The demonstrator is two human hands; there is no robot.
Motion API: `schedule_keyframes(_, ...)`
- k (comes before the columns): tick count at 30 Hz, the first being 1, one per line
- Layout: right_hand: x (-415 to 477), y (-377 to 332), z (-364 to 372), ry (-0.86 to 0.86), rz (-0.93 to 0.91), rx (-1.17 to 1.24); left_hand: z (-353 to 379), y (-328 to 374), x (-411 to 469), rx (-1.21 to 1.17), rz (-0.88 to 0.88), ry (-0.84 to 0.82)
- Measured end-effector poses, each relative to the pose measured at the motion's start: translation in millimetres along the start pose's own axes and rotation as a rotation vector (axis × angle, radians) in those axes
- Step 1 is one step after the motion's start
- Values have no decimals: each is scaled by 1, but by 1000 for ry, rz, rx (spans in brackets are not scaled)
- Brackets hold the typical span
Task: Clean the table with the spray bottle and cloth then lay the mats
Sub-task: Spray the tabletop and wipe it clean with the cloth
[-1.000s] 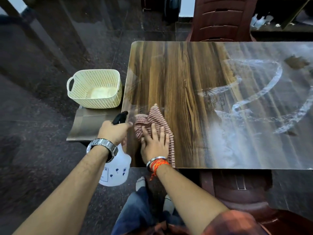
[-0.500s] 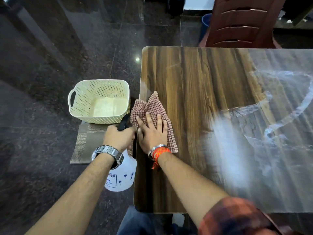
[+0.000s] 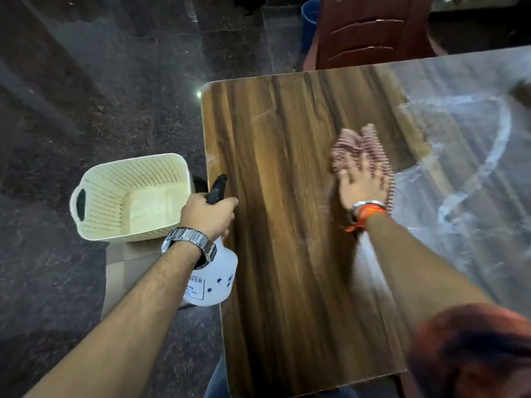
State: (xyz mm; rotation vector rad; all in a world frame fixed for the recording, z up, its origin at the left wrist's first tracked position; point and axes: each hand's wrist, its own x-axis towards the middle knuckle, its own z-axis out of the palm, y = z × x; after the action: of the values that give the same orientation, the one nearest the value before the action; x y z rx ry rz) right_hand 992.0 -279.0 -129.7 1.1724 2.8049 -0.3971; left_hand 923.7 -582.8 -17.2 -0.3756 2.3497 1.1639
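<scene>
Blurred checked cloth (image 3: 362, 149) lies mid-table (image 3: 287, 254) under our flat, spread right hand (image 3: 360, 186), shifted rightward from the edge. Left hand (image 3: 207, 212) grips the half-hidden spray bottle (image 3: 214, 278).

glossy wood table (image 3: 281, 196); checked cloth (image 3: 359, 147)

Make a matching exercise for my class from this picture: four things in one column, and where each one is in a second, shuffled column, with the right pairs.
Things
1. spray bottle
2. checked cloth
3. cream basket
4. white smears

Places
A. on the right part of the table
B. under the right hand
C. in the left hand
D. off the table, beside its left edge

Pairs: 1-C, 2-B, 3-D, 4-A
</scene>
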Motion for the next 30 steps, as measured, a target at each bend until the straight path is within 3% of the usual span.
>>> schedule_keyframes(4,1,119,-31,-34,348,72,33,5,-17,-9,6,-14)
schedule_keyframes(7,-19,120,-26,-19,324,53,54,4,-40,25,8,-30)
schedule_keyframes(9,-41,97,-18,-20,169,27,67,2,-55,44,18,-37)
schedule_keyframes(13,-122,54,5,-107,-368,-81,90,-5,-81,6,-10,-8)
schedule_keyframes(16,-182,66,9,-170,-703,-86,103,-12,-103,31,3,-9)
schedule_keyframes(18,-188,101,6,-164,-765,-82,107,-15,-117,22,6,-22)
schedule_keyframes(20,-171,148,-2,-110,-615,-84,109,-19,-130,11,9,-29)
schedule_keyframes(25,-137,252,-34,-36,118,9,103,-34,-157,-3,27,-45)
schedule_keyframes(28,-158,231,-27,15,253,64,95,-50,-169,-12,18,-32)
schedule_keyframes(30,-192,187,-11,29,159,43,87,-64,-177,-32,5,-20)
